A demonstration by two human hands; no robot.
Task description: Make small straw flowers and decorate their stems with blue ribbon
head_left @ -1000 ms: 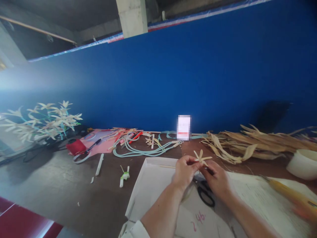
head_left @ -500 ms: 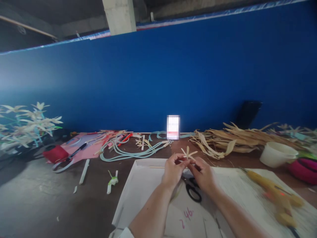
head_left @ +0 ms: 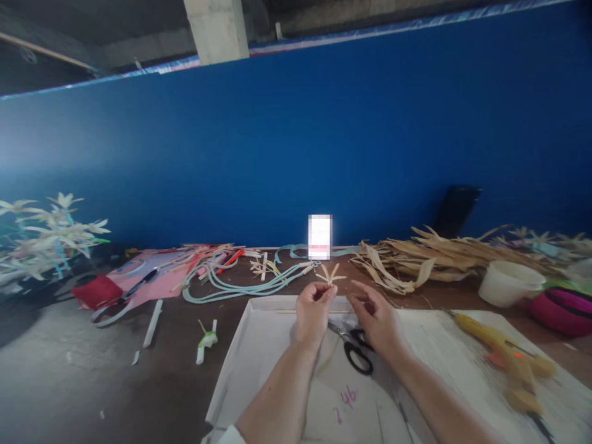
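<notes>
My left hand [head_left: 313, 311] is closed in a pinch on a small star-shaped straw flower [head_left: 330, 274], holding it up above the far edge of a white paper sheet [head_left: 259, 364]. My right hand [head_left: 377, 317] hovers just right of it, fingers loosely spread, holding nothing and no longer touching the flower. Black-handled scissors [head_left: 355, 353] lie on the sheet between and below my hands.
A pile of dried husk strips [head_left: 430, 259] lies at the back right. Beside it sit a white cup [head_left: 509, 282], a pink object [head_left: 562, 308] and a yellow glue gun [head_left: 506, 357]. Pale green cords [head_left: 231, 285], a pink sheet [head_left: 152, 274] and a bunch of straw flowers [head_left: 46, 237] are at left.
My right hand has let go of the straw flower and moved slightly right. The left hand keeps the flower. The view has shifted right, showing more of the cup and glue gun.
</notes>
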